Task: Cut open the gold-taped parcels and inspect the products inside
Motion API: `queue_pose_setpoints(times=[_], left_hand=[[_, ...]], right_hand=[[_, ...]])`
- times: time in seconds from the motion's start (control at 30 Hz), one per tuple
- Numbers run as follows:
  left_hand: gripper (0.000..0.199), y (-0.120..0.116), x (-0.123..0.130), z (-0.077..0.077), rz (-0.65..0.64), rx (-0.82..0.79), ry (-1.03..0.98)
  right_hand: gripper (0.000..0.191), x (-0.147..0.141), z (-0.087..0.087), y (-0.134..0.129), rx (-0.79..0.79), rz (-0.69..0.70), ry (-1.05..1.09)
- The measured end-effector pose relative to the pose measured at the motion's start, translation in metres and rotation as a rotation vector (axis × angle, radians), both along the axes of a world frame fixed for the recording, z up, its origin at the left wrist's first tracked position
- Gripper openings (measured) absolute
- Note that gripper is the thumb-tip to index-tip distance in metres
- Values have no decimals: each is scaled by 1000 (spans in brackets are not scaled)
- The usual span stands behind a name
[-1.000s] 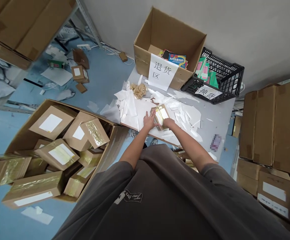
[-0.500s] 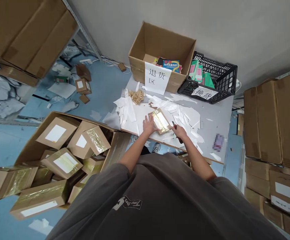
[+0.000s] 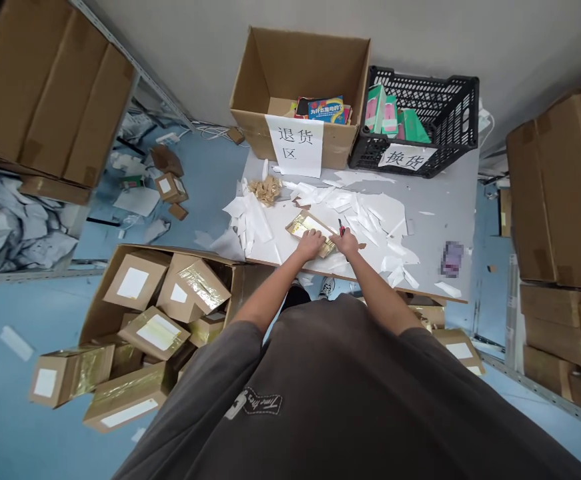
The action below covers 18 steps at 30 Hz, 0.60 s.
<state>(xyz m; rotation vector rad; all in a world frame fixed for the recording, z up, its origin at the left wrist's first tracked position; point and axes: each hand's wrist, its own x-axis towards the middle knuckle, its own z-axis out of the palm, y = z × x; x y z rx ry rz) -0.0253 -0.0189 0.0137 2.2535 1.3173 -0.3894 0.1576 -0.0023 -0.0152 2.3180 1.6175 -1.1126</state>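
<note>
Brown cardboard nearest, left of the fingers: taped parcels (image 3: 155, 333) heaped in a big carton (image 3: 246, 283), apparently still sealed. At the fingers, on the bench (image 3: 435, 193), a small parcel (image 3: 303, 225), gripped under the bent left hand (image 3: 311, 245), label on, no opening visible. Closed round a red-and-black tool (image 3: 341, 229), just beside: the right hand (image 3: 347, 243). Beyond the fingers, torn white scraps (image 3: 320, 195); farther, books (image 3: 326, 110) already inside a tall box (image 3: 339, 150).

Taped box (image 3: 307, 223) partly hidden (under the left hand (image 3: 311, 245)), purple item (image 3: 451, 259) blurry.
</note>
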Motion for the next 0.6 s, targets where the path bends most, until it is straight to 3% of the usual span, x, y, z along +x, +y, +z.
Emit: queue_pose_setpoints(times=[0.13,0.33,0.47,0.6], left_hand=[[50,6,2,3,11,21,-9],[69,4,-6,-3,11,-26,-40],[81,9,2,-7,17,-17,-8],[82,8,9,-10,30,-5,12]], right_hand=[[59,1,0,-2,3,-32,27],[43,25,7,-34,68,121,160],[37,40,13,-59,-27,298,192],[39,39,15,-60,-62,361,125]])
